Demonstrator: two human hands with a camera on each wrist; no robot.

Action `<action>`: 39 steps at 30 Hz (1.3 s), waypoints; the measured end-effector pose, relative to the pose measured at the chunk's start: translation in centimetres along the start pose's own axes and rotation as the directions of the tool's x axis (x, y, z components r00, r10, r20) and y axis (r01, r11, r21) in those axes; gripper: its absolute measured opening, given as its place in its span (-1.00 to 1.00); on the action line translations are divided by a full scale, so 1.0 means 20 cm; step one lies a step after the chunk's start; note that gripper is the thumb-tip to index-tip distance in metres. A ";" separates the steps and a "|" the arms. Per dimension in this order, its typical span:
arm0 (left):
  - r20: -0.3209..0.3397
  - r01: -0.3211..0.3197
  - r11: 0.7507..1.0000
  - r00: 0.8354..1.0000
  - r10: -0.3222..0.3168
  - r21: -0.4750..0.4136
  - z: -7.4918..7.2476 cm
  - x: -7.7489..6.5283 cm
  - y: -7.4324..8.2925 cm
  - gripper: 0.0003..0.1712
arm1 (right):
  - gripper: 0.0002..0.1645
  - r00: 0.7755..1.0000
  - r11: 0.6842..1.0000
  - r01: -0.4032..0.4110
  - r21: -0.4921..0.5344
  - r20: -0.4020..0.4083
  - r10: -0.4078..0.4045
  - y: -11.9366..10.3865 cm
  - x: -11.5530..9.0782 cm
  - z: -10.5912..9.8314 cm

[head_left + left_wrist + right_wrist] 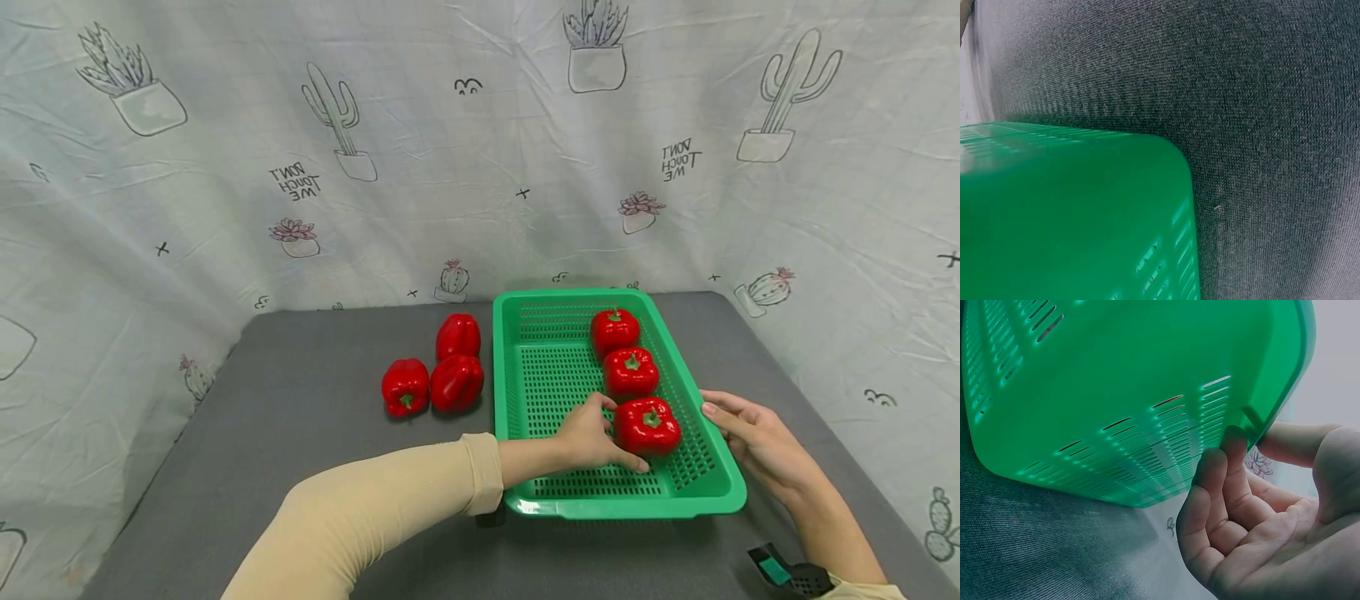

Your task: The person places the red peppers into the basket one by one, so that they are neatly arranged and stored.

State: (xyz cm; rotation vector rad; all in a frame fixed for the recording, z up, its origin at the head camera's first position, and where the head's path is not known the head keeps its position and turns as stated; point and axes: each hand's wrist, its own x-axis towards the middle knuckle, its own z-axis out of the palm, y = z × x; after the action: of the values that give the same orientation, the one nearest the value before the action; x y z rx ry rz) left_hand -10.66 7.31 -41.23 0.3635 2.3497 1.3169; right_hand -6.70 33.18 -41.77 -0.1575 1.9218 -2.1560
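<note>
A green plastic basket (615,507) with slotted sides holds a column of red bell peppers along its right side: a far one (615,332), a middle one (632,372) and a near one (648,427). Reaching in over the near left side, my left hand (588,437) holds the near pepper, thumb at its front and fingers at its back left. My right hand (761,442) pinches the basket's right rim from outside; in the right wrist view its thumb (1294,442) is over the rim and curled fingers (1210,481) lie beneath. The left wrist view shows the basket's outer corner (1085,206), not the hand.
Left of the basket, three more red bell peppers lie on the grey cloth-covered table (300,400): one at the back (458,337), one in front of it (457,384) and one to the left (406,387). A white cactus-print curtain (450,150) hangs around the table.
</note>
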 end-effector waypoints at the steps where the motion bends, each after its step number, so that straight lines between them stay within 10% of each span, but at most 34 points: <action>1: 0.005 -0.001 1.000 1.000 0.001 -0.009 0.00 0.00 0.00 -0.18 | -0.66 1.000 1.000 -0.004 -0.003 -0.007 0.004 0.00 0.00 0.00; 17: 0.146 0.033 0.995 0.988 -0.047 0.094 -0.19 -0.07 0.10 -0.03 | -0.67 0.999 0.999 -0.029 0.016 -0.020 0.029 -0.01 0.00 0.01; 21: 0.151 -0.052 0.992 0.988 0.034 0.117 -0.33 -0.14 0.15 -0.03 | -0.67 0.999 0.999 -0.031 0.015 -0.023 0.031 -0.01 0.00 0.01; 26: 0.124 -0.160 0.986 0.978 0.166 -0.056 -0.54 -0.32 0.17 -0.14 | -0.66 0.999 0.999 -0.033 -0.002 -0.027 0.033 0.00 -0.01 0.00; 32: -0.036 -0.221 0.965 0.975 0.218 -0.143 -0.71 -0.55 0.11 -0.24 | -0.63 1.000 0.999 -0.030 0.027 0.007 0.030 0.00 -0.01 -0.01; 39: -0.272 -0.310 0.950 0.919 0.286 -0.047 -0.87 -0.67 -0.03 -0.30 | -0.61 0.998 0.997 -0.020 0.080 0.053 0.016 0.00 -0.01 -0.01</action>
State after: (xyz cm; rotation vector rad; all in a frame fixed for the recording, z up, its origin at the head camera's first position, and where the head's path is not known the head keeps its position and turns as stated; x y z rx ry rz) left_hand -7.36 -11.68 -30.65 0.5704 2.5119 1.6989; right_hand -6.65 33.47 -41.72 -0.1787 1.7980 -2.1910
